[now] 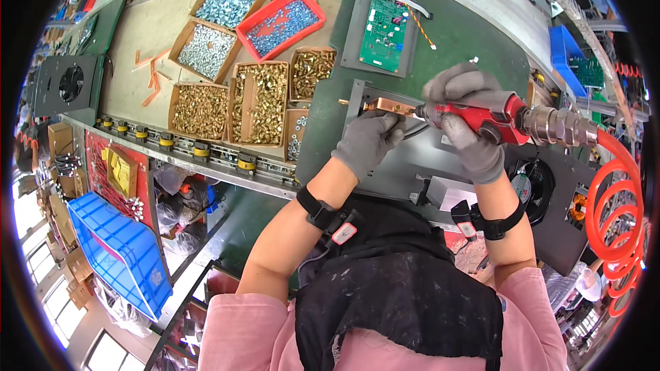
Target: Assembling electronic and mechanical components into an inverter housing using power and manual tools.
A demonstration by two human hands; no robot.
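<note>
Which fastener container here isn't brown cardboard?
The red tray, just above the brass-coloured fasteners; it looks plastic, while the others are brown cardboard boxes.

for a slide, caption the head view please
Gloved right hand grips a red tool; gloved left hand touches a copper-coloured piece.

Left hand [368,141] pinches while right hand [476,151] grips.

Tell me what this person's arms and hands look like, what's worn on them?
The left hand and right hand each wear a grey glove that ends at about the wrist. Around each forearm is a black strap with a small white label edged in red. The sleeves are pink and short, leaving much of the forearms bare.
</note>
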